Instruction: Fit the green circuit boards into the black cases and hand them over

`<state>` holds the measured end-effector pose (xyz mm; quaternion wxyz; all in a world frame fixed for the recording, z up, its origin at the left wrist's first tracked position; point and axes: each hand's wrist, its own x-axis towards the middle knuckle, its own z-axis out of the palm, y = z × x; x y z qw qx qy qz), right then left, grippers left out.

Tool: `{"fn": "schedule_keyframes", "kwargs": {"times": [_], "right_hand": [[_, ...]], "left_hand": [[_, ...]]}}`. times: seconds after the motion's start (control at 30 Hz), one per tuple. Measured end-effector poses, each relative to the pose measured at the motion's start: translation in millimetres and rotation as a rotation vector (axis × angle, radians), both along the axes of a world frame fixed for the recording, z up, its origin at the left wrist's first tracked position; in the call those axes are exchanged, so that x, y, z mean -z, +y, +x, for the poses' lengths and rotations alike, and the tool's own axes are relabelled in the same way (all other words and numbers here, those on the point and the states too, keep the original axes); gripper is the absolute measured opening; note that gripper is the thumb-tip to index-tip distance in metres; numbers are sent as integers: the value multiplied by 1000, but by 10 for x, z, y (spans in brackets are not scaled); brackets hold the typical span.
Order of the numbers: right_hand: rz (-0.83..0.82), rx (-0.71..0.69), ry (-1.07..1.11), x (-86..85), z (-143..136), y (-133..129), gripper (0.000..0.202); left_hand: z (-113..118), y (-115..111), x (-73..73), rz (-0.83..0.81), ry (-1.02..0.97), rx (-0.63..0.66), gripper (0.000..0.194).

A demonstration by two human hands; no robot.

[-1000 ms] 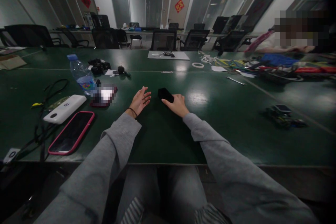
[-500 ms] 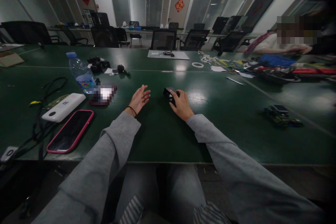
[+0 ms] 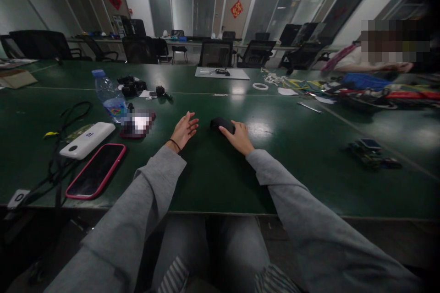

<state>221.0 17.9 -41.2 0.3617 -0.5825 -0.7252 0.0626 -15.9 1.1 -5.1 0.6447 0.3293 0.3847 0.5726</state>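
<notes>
A small dark block-like object [image 3: 216, 123], its exact kind unclear, is at the middle of the green table [image 3: 213, 183]. My right hand [image 3: 239, 137] grips its near right end, thumb across the side facing me and fingers around the back. Part of the object is hidden behind the thumb. To its left, my left hand [image 3: 184, 130] holds nothing, its fingers apart and its palm turned toward the object. A dark band [image 3: 174, 144] circles that wrist.
On the left lie a pink-cased phone [image 3: 96, 171], a white power bank [image 3: 87, 141], black cables [image 3: 55, 165], a lit phone [image 3: 137, 126] and a water bottle [image 3: 109, 96]. A circuit-board device [image 3: 371, 152] sits at right. Beyond, a person [image 3: 354, 59] sits near tangled cables.
The dark object has turned in my right hand, showing a longer plain side, and the fingers have shifted on it. My left hand stays nearly still. The view has shifted slightly.
</notes>
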Motion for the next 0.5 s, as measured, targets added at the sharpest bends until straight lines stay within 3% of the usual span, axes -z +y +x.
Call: {"fn": "schedule_keyframes", "kwargs": {"times": [0.13,0.3,0.4,0.5], "right_hand": [[-123,-84,65,-95,49,-21,49],[8,-188,43,-206,201,-282,48],[38,-220,-8,-172,463,-402,49],[107,-113,-50,-142,962,-441,51]], "left_hand": [[0,-5,-10,-5,-2,2,37],[9,-10,-22,-18,6,1,37],[10,-11,-18,-18,-6,8,35],[9,-8,-7,-13,-24,13,32]]}}
